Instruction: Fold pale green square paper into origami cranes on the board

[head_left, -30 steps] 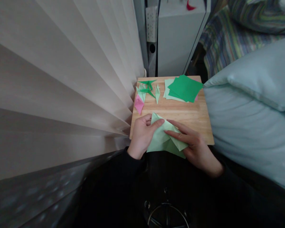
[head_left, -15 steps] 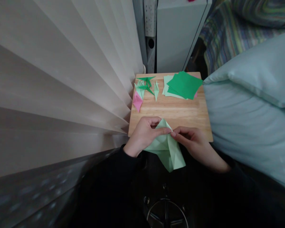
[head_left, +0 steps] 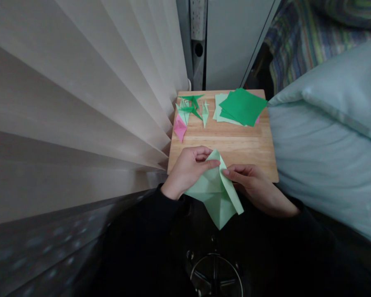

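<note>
A light green sheet of paper (head_left: 218, 194), partly folded and creased, hangs over the near edge of a small wooden table (head_left: 228, 140). My left hand (head_left: 190, 167) grips its upper left part, thumb on top near the upper corner and fingers behind. My right hand (head_left: 255, 183) pinches the paper's right edge between thumb and fingers, a little below the left thumb. The right side of the sheet is turned inward in a narrow flap. Its lower point hangs toward my lap.
Folded green pieces (head_left: 191, 108), a light green one (head_left: 205, 114) and a pink one (head_left: 179, 128) lie at the table's back left. Green sheets (head_left: 244, 106) are stacked back right. A pleated curtain (head_left: 111, 90) borders the left, pale bedding (head_left: 321, 115) the right.
My right hand has slid slightly down the paper's right edge, away from the left thumb. The right flap looks narrower and more turned in. The view has shifted slightly.
</note>
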`<state>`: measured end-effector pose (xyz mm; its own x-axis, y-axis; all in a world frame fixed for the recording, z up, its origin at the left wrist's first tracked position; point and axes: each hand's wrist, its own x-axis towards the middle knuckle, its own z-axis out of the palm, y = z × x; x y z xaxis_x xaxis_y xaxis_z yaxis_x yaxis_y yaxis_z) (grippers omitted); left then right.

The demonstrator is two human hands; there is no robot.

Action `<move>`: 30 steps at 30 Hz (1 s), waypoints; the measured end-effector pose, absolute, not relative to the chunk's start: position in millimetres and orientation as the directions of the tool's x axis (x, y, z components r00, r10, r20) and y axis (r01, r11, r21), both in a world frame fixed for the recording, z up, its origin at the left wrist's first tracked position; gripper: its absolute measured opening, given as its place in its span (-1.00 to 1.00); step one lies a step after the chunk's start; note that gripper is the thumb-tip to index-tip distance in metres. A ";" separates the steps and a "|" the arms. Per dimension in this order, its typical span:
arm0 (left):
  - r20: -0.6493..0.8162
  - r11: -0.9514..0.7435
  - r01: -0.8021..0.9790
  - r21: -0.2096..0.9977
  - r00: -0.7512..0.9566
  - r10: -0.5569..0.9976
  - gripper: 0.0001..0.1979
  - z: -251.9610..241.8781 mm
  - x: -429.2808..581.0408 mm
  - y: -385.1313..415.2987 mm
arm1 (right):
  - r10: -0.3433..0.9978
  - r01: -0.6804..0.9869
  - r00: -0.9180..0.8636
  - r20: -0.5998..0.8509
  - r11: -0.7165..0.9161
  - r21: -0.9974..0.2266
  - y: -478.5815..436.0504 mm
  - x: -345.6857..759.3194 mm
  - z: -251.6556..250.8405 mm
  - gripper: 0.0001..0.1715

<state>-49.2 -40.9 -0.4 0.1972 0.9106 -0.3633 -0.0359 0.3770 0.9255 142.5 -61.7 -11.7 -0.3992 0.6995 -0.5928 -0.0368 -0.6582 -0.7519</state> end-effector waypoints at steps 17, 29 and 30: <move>-0.308 0.307 0.028 0.951 0.073 0.949 -0.61 -0.9 -49.1 -44.2 | 0.629 -0.058 -0.444 -0.638 -0.731 -0.680 -64.6 142.5 -5.3 -0.51; -0.211 0.207 0.056 0.977 0.068 0.975 -0.90 -9.9 -48.1 -40.4 | 0.764 -0.047 -0.398 -0.508 -0.570 -0.820 -60.8 144.8 -3.7 -0.52; -0.211 0.208 0.056 0.977 0.071 0.975 -0.88 -10.6 -48.0 -40.2 | 0.782 -0.037 -0.398 -0.480 -0.536 -0.843 -59.5 146.0 -3.7 -0.52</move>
<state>-48.0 -40.2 -10.6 0.0713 0.9748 -0.2114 0.0562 0.2076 0.9766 146.0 -59.5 -3.7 -0.3980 0.7818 -0.4799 -0.0369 -0.5364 -0.8432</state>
